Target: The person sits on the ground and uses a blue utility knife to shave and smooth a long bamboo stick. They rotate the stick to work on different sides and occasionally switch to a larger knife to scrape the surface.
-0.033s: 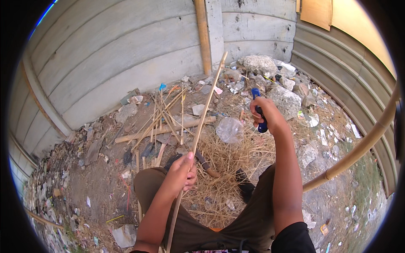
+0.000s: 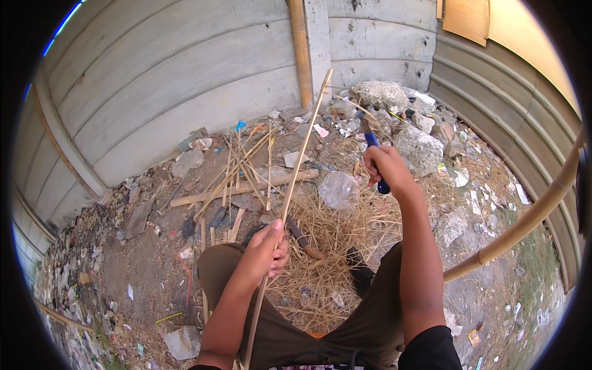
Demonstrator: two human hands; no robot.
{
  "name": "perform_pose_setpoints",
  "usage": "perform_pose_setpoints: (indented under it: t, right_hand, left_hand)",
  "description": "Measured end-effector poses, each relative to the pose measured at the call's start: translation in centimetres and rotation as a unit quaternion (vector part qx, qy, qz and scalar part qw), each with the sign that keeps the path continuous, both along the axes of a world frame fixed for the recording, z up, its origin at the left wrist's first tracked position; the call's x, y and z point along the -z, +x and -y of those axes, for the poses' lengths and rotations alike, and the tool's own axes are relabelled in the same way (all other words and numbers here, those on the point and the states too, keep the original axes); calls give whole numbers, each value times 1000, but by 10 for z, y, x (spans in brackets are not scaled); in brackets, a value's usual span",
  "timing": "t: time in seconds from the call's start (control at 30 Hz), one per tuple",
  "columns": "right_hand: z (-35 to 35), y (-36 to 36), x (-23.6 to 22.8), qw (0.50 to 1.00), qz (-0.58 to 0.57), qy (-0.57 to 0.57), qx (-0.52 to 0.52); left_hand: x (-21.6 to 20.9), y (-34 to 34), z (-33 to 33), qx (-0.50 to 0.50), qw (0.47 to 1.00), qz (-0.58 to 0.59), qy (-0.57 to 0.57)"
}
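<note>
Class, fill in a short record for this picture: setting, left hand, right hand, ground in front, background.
Setting: dirt corner littered with debris
Left hand: shut on a long bamboo strip angled up and away
Right hand: shut on a blue-handled tool, raised
Ground in front: dry straw pile, loose bamboo sticks, rocks
Background: grey panel wall

Both forearms are bare. A black short sleeve (image 2: 431,348) shows at five o'clock. Olive-brown trousers (image 2: 345,333) cover the knees at six o'clock.
</note>
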State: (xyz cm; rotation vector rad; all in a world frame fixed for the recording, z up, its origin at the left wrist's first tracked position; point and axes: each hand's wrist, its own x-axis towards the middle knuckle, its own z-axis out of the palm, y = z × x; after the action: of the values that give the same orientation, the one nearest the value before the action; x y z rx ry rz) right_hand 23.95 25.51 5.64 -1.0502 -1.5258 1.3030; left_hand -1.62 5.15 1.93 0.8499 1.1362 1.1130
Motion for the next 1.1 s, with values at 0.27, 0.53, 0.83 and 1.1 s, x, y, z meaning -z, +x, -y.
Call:
perform_pose_setpoints:
  t: [0.27, 0.53, 0.83, 1.1]
  right_hand:
    - [51, -86, 26, 850, 320, 396, 134]
    - [85, -107, 32, 950, 196, 243, -6]
    - [92, -123, 49, 969, 136, 192, -80]
    - [91, -121, 49, 967, 119, 214, -70]
  left_hand:
    - [0, -11, -3, -38, 997, -29, 58]
    - [6, -39, -12, -83, 991, 79, 72]
    - [4, -32, -15, -83, 992, 74, 63]
    - [3, -31, -15, -85, 993, 63, 60]
